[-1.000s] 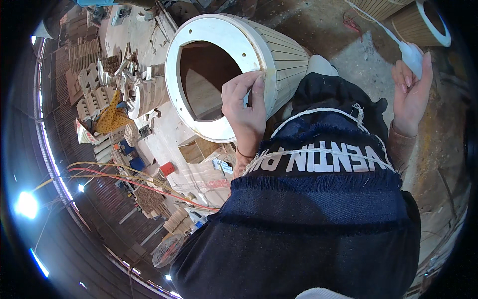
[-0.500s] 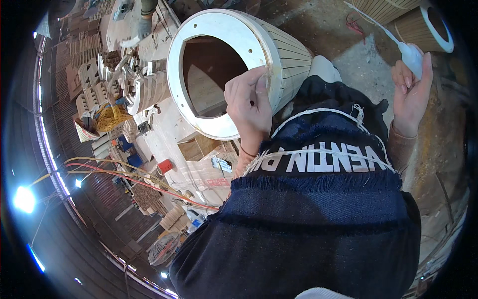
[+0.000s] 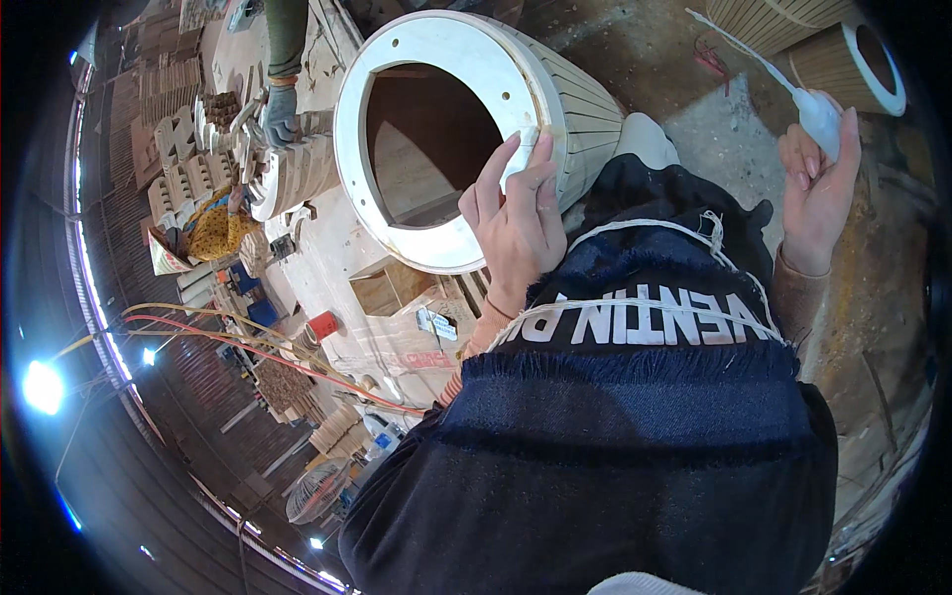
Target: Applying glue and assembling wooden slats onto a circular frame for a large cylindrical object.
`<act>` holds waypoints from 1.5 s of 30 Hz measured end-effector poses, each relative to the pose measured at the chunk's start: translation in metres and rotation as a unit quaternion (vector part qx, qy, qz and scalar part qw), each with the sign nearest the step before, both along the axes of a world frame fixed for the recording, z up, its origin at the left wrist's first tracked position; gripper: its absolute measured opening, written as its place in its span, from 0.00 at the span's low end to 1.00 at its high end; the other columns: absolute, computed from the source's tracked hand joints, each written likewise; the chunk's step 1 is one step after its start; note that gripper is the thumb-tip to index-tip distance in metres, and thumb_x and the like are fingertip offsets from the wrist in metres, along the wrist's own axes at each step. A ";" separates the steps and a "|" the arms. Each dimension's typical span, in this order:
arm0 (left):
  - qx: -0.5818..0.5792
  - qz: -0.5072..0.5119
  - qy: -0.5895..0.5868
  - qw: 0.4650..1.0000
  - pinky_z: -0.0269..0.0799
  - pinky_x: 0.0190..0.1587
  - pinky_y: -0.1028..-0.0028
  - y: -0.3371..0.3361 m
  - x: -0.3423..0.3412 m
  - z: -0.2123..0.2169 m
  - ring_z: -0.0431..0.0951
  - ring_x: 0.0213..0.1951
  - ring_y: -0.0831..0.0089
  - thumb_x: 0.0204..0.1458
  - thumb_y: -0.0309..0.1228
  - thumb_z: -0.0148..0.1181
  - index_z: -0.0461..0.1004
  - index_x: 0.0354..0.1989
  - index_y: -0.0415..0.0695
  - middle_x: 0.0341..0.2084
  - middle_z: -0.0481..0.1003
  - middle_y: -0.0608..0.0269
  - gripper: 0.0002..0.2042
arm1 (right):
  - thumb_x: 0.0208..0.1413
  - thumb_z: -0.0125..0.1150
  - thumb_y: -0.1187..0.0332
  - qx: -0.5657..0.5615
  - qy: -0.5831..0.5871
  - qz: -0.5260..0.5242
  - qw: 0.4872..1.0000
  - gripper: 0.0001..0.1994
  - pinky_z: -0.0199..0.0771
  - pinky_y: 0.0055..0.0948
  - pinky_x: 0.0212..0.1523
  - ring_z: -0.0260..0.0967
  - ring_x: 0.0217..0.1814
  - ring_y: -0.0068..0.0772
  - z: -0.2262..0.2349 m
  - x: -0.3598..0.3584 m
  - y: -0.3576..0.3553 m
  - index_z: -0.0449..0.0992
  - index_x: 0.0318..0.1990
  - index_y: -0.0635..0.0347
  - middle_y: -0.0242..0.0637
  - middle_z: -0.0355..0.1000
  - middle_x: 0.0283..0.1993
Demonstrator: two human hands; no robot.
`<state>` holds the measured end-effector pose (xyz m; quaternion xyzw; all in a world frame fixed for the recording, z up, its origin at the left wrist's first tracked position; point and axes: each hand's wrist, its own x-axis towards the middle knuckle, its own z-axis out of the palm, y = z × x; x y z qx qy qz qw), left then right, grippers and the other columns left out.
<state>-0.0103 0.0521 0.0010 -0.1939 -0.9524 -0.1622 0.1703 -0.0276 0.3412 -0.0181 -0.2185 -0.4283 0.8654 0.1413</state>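
A tapered barrel-shaped piece [image 3: 585,119] of narrow pale wooden slats lies on its side before me, its white ring-shaped end [image 3: 359,149] facing left with a large round opening. My left hand [image 3: 516,223] is at the ring's right edge, fingers bent. A small white piece [image 3: 523,154], partly hidden, shows between its fingertips against the rim; its kind is unclear. Off to the right, my right hand [image 3: 818,188] grips a white squeeze bottle [image 3: 819,121] with a long thin nozzle pointing up and left, away from the barrel.
Similar slatted pieces [image 3: 863,69] stand at the far right. Stacked wooden parts [image 3: 293,183] cover the bench at left, where a co-worker's grey-gloved hand [image 3: 281,117] reaches in. A red box [image 3: 321,325], hoses [image 3: 268,349] and a fan [image 3: 319,491] are lower left.
My left hand has gone from a pinch at the rim to more extended fingers, with a white piece now visible. The co-worker's gloved hand has moved down over the stacked parts. My right hand stays put.
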 end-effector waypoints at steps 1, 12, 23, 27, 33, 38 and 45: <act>-0.010 0.002 0.000 1.000 0.55 0.52 0.67 0.001 0.000 0.001 0.70 0.57 0.65 0.53 0.25 0.58 0.75 0.45 0.45 0.50 0.78 0.63 0.11 | 0.70 0.41 0.52 0.000 -0.001 0.000 1.000 0.23 0.41 0.19 0.24 0.39 0.19 0.13 0.000 0.000 0.000 0.72 0.51 0.66 0.20 0.47 0.18; -0.090 -0.025 -0.020 0.995 0.56 0.50 0.67 -0.006 0.005 0.025 0.70 0.56 0.68 0.49 0.25 0.61 0.75 0.51 0.45 0.49 0.77 0.66 0.18 | 0.69 0.42 0.50 -0.011 0.005 -0.006 1.000 0.23 0.41 0.20 0.24 0.40 0.19 0.14 0.001 0.004 0.010 0.72 0.49 0.65 0.20 0.47 0.18; -0.080 -0.012 -0.048 0.996 0.54 0.52 0.68 -0.005 0.004 0.020 0.70 0.57 0.70 0.47 0.23 0.62 0.76 0.45 0.46 0.54 0.75 0.66 0.15 | 0.69 0.43 0.50 -0.013 0.016 0.016 1.000 0.23 0.42 0.21 0.25 0.40 0.20 0.15 -0.002 0.001 0.010 0.73 0.48 0.63 0.21 0.47 0.18; -0.064 -0.016 -0.033 0.997 0.54 0.53 0.68 -0.007 0.003 0.028 0.70 0.58 0.69 0.48 0.24 0.63 0.77 0.45 0.46 0.52 0.77 0.67 0.14 | 0.69 0.42 0.51 -0.015 -0.005 -0.017 1.000 0.23 0.40 0.19 0.24 0.39 0.19 0.13 0.000 -0.001 0.006 0.72 0.50 0.66 0.20 0.47 0.18; -0.005 0.066 -0.009 0.998 0.56 0.54 0.66 0.000 -0.022 0.019 0.71 0.55 0.66 0.48 0.28 0.66 0.82 0.38 0.51 0.45 0.78 0.72 0.08 | 0.69 0.43 0.50 -0.001 0.004 0.007 1.000 0.23 0.42 0.21 0.25 0.40 0.20 0.14 -0.004 0.000 0.011 0.73 0.48 0.63 0.21 0.47 0.18; -0.018 0.066 -0.001 0.998 0.56 0.54 0.66 0.002 -0.021 0.017 0.71 0.54 0.66 0.47 0.29 0.67 0.83 0.38 0.54 0.45 0.78 0.74 0.09 | 0.69 0.43 0.49 -0.007 0.010 0.013 1.000 0.24 0.41 0.20 0.24 0.41 0.20 0.14 -0.007 0.001 0.012 0.73 0.48 0.64 0.21 0.48 0.18; -0.088 0.060 -0.005 0.994 0.54 0.57 0.65 0.001 -0.007 0.017 0.66 0.58 0.62 0.50 0.34 0.65 0.81 0.48 0.53 0.54 0.73 0.65 0.15 | 0.69 0.43 0.50 -0.016 0.014 0.013 1.000 0.23 0.41 0.20 0.25 0.40 0.19 0.14 -0.007 0.002 0.013 0.73 0.49 0.64 0.20 0.48 0.18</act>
